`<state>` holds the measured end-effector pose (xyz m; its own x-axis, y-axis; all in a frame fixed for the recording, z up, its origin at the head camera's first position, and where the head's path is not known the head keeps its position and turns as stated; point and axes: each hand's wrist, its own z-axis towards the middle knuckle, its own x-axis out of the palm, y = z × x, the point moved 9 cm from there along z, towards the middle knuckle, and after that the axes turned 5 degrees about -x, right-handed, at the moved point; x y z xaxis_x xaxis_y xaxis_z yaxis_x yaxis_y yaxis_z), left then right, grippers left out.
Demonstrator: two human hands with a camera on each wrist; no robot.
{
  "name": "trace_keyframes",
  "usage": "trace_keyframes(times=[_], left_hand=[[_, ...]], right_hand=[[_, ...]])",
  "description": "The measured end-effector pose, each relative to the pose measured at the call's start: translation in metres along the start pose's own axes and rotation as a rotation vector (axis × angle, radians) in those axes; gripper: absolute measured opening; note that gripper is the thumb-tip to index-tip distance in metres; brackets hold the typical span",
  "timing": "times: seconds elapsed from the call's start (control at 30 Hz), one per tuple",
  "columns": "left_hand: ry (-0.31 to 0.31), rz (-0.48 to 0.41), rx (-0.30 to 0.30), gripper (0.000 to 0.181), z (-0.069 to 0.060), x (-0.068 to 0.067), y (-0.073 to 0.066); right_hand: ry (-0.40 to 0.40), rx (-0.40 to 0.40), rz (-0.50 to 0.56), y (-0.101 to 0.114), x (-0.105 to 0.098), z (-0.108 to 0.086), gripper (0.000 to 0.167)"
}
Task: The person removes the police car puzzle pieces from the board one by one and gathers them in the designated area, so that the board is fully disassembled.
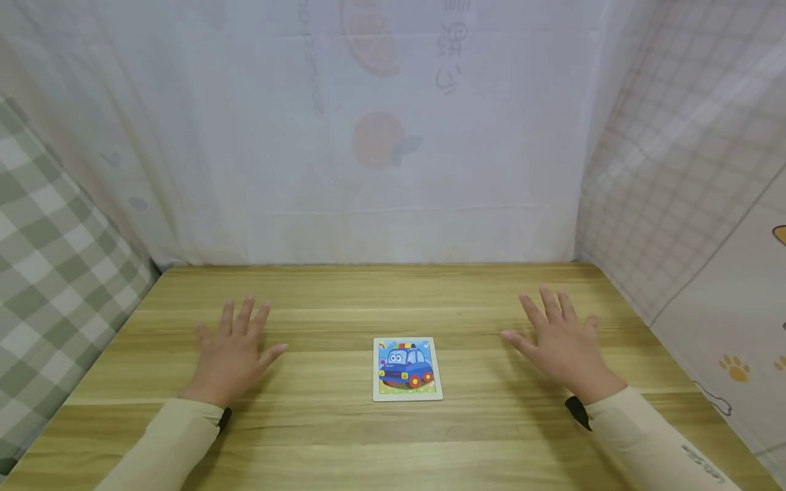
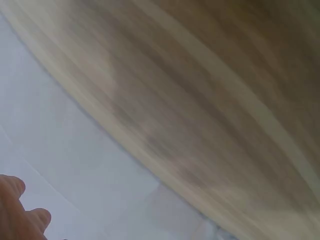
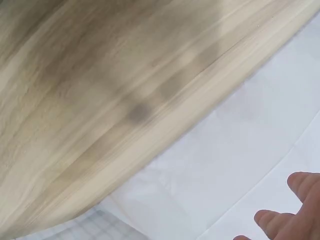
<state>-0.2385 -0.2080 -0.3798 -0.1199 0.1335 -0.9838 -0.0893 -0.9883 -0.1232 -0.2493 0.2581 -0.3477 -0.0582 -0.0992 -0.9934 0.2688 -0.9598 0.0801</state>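
A white-framed picture puzzle with a blue cartoon police car lies flat on the wooden table, between the two hands. To its left, my left hand is spread with straight fingers over the table and holds nothing. On the other side my right hand is spread the same way, its thumb towards the puzzle. Neither hand touches the puzzle. Only some fingertips of the left hand show in the left wrist view, and part of the right hand in the right wrist view.
The wood-grain table ends at a pale printed curtain at the back. Green checked cloth hangs along the left side, and a patterned sheet along the right.
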Motion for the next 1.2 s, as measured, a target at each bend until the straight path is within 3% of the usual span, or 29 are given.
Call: trace_keyframes(times=[0.2, 0.47, 0.77, 0.97, 1.2], left_hand=[[-0.056, -0.008, 0.059, 0.077, 0.003, 0.002, -0.024], [-0.077, -0.045, 0.165, 0.075, 0.005, 0.009, -0.065], [-0.131, -0.086, 0.374, 0.073, -0.007, 0.009, -0.113], [-0.052, -0.097, 0.528, 0.071, -0.019, 0.016, -0.144], [0.023, -0.055, 0.632, 0.066, -0.03, 0.025, -0.168]], right_hand=[[-0.021, -0.044, -0.008, 0.014, 0.005, 0.007, 0.088], [-0.069, -0.124, 0.034, 0.04, 0.017, 0.021, 0.086], [-0.066, -0.191, 0.144, 0.077, 0.033, 0.037, 0.083], [-0.035, -0.219, 0.217, 0.094, 0.04, 0.043, 0.083], [-0.031, -0.275, 0.269, 0.112, 0.045, 0.049, 0.081]])
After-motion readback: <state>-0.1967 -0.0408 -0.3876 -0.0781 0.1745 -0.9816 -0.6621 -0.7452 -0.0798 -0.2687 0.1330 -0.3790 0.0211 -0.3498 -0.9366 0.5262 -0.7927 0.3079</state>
